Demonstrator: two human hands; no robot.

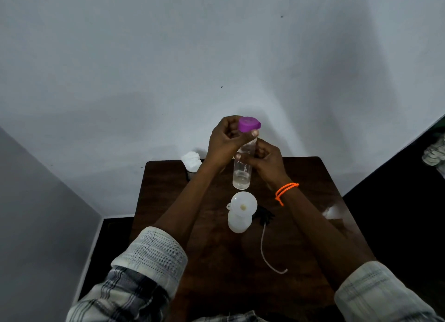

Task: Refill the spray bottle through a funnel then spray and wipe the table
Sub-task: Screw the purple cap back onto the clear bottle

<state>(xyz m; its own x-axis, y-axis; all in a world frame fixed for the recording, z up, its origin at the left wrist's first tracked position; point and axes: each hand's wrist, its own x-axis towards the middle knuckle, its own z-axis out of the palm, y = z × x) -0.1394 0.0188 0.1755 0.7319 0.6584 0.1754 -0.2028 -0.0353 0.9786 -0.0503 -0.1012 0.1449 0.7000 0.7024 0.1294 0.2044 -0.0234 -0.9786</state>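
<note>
Over the far part of the table (pixel 313 177), the right hand (pixel 266 161) curls its fingers around the middle of a clear water bottle (pixel 243 170), while the left hand (pixel 225 138) pinches the purple cap (pixel 248 124) at its top. The white spray bottle (pixel 238 221) stands just nearer, a funnel (pixel 243 205) seated in its neck, the black sprayer head (pixel 263 215) lying to its right. Judging by this, the cap is being worked: grip the bottle firmly, keep it upright, twist gently, then pour slowly into the funnel's centre
</note>
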